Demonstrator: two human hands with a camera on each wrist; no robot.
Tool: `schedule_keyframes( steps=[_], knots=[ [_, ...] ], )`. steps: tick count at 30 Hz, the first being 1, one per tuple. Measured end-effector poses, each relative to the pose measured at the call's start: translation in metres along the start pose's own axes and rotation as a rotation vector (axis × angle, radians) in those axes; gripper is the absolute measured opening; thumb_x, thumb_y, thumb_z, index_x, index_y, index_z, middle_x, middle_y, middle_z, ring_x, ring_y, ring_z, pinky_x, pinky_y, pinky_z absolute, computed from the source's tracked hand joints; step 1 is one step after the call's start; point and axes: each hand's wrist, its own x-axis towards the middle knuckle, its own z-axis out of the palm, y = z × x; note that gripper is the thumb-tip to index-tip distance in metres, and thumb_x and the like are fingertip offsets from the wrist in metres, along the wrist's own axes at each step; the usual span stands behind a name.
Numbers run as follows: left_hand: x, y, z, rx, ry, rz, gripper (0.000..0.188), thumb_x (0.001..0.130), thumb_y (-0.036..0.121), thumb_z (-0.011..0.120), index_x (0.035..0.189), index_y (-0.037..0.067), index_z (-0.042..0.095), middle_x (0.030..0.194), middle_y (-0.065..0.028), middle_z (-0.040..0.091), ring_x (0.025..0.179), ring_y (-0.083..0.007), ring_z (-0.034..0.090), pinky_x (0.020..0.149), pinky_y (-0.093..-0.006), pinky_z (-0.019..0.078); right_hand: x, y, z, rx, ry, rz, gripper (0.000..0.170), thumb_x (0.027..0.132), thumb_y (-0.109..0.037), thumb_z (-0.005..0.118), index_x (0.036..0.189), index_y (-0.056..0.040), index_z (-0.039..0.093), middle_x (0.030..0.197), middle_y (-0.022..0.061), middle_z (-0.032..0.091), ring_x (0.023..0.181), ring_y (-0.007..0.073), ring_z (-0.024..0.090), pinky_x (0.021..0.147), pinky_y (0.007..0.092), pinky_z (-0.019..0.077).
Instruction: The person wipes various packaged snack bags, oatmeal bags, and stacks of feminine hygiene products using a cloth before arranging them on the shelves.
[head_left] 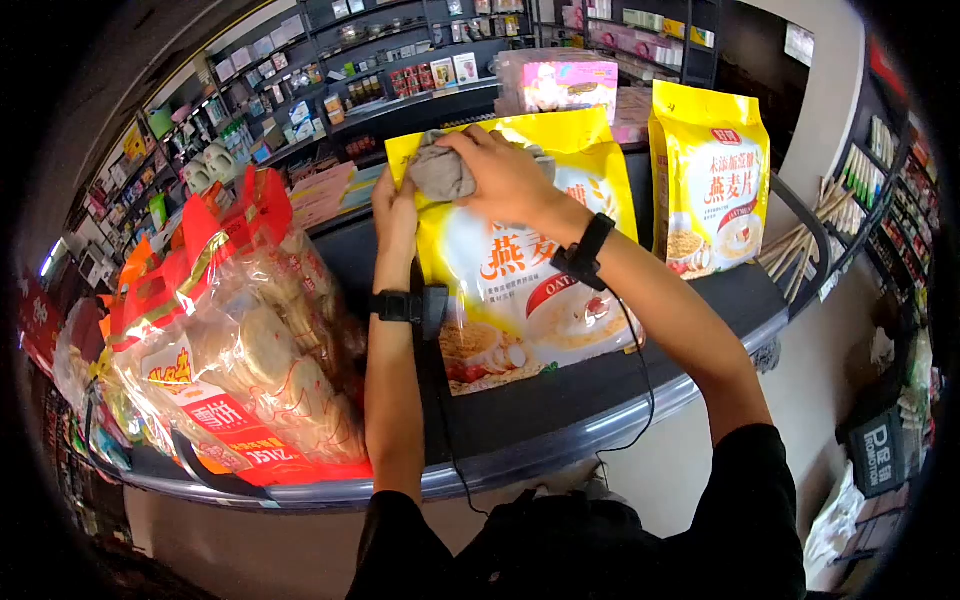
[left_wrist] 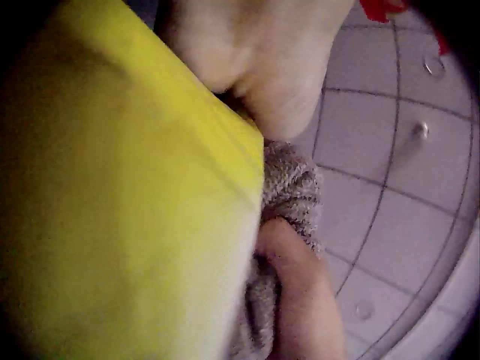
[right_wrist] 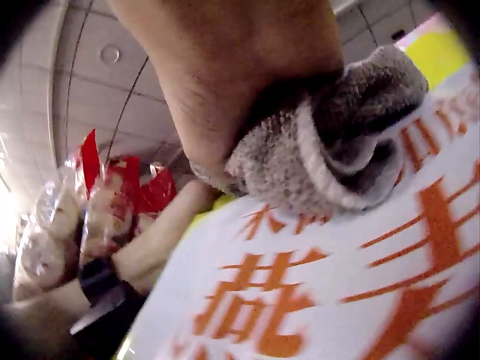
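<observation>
A yellow and white oatmeal bag (head_left: pixel 590 325) stands on the dark counter in front of the person. The left hand (head_left: pixel 395 215) grips its upper left edge; in the left wrist view that hand (left_wrist: pixel 255 60) is at the bag's (left_wrist: pixel 127 187) yellow rim. The right hand (head_left: pixel 510 180) holds a crumpled grey cloth (head_left: pixel 440 172) against the upper front of the bag. From the right wrist view, the cloth (right_wrist: pixel 285 161) bunches under the right hand (right_wrist: pixel 232 67), over the orange lettering. Some fingertips are hidden by the cloth.
A second oatmeal bag (head_left: pixel 708 185) stands at the right. Large clear and red snack bags (head_left: pixel 260 370) fill the counter's left side. Pink boxes (head_left: pixel 570 85) sit behind, before stocked shelves. The counter's rounded metal edge (head_left: pixel 540 445) runs nearest the person. Thin cables hang from both wrists.
</observation>
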Motion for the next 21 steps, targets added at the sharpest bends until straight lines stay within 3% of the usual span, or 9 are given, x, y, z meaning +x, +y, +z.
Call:
schedule_keyframes(
  steps=[2,6,7,9,13,15,17,19,21],
  knots=[
    [-0.013,0.009,0.005,0.011,0.021,0.054,0.024,0.102,0.021,0.057,0.114,0.000,0.063,0.104,-0.0012,0.067,0.089,-0.0080,0.060,0.080,-0.0242,0.0482,-0.006,0.015,-0.015,-0.095,-0.019,0.039,0.063,0.070,-0.013,0.074,0.129,-0.0117,0.053,0.117,0.0168,0.061,0.107,0.0410,0.060,0.091,0.0483,0.0510],
    [-0.016,0.009,0.004,0.014,-0.027,0.075,0.023,0.102,0.021,0.058,0.113,0.001,0.063,0.104,-0.0015,0.068,0.089,-0.0071,0.060,0.079,-0.0228,0.0475,-0.035,0.073,-0.059,-0.347,-0.101,0.365,0.062,0.073,-0.022,0.072,0.131,-0.0146,0.051,0.119,0.0181,0.060,0.112,0.0402,0.059,0.092,0.0477,0.0513],
    [-0.015,0.010,0.005,0.008,-0.029,0.073,0.023,0.102,0.021,0.058,0.113,0.001,0.063,0.104,-0.0015,0.068,0.089,-0.0071,0.060,0.079,-0.0228,0.0475,-0.041,0.086,-0.068,-0.353,-0.103,0.367,0.062,0.073,-0.022,0.072,0.131,-0.0146,0.051,0.119,0.0181,0.060,0.112,0.0402,0.059,0.092,0.0477,0.0513],
    [-0.015,0.016,0.010,-0.025,-0.028,0.107,0.024,0.102,0.021,0.058,0.113,0.001,0.063,0.105,-0.0019,0.068,0.090,-0.0073,0.060,0.080,-0.0230,0.0474,-0.051,0.107,-0.084,-0.635,0.005,0.401,0.063,0.075,-0.024,0.073,0.134,-0.0142,0.050,0.119,0.0190,0.060,0.112,0.0419,0.058,0.092,0.0482,0.0513],
    [-0.023,0.031,0.012,-0.191,0.044,0.052,0.026,0.101,0.021,0.059,0.116,0.001,0.063,0.107,-0.0023,0.068,0.092,-0.0100,0.062,0.082,-0.0241,0.0483,-0.046,0.092,-0.133,-0.563,0.076,0.567,0.065,0.073,-0.024,0.077,0.131,-0.0129,0.052,0.120,0.0186,0.058,0.110,0.0399,0.059,0.092,0.0477,0.0517],
    [-0.027,0.041,0.014,-0.215,0.044,0.067,0.026,0.101,0.021,0.060,0.118,0.001,0.063,0.107,-0.0028,0.067,0.092,-0.0111,0.063,0.082,-0.0248,0.0490,-0.044,0.049,-0.141,-0.463,0.387,0.364,0.058,0.074,-0.022,0.078,0.127,-0.0119,0.055,0.118,0.0176,0.059,0.108,0.0393,0.059,0.091,0.0479,0.0513],
    [-0.036,0.057,0.022,-0.183,0.027,0.112,0.027,0.101,0.021,0.059,0.120,0.001,0.062,0.107,-0.0035,0.068,0.091,-0.0110,0.063,0.081,-0.0256,0.0495,-0.042,-0.004,-0.131,-0.306,0.467,0.156,0.059,0.072,-0.021,0.079,0.126,-0.0126,0.056,0.119,0.0167,0.058,0.109,0.0378,0.059,0.090,0.0474,0.0494],
    [-0.042,0.075,0.030,-0.183,0.007,0.127,0.023,0.102,0.021,0.057,0.116,0.003,0.062,0.105,-0.0041,0.069,0.086,-0.0128,0.066,0.075,-0.0273,0.0531,-0.054,-0.055,-0.118,-0.218,0.322,-0.032,0.058,0.072,-0.016,0.076,0.126,-0.0142,0.056,0.118,0.0147,0.058,0.107,0.0345,0.058,0.089,0.0450,0.0479],
    [-0.051,0.092,0.035,-0.193,-0.034,0.133,0.022,0.102,0.020,0.057,0.116,0.004,0.062,0.103,-0.0039,0.069,0.084,-0.0130,0.066,0.073,-0.0268,0.0530,-0.069,-0.081,-0.103,-0.427,0.215,-0.179,0.055,0.070,-0.010,0.072,0.123,-0.0158,0.058,0.117,0.0123,0.058,0.105,0.0318,0.057,0.089,0.0430,0.0465]
  ],
)
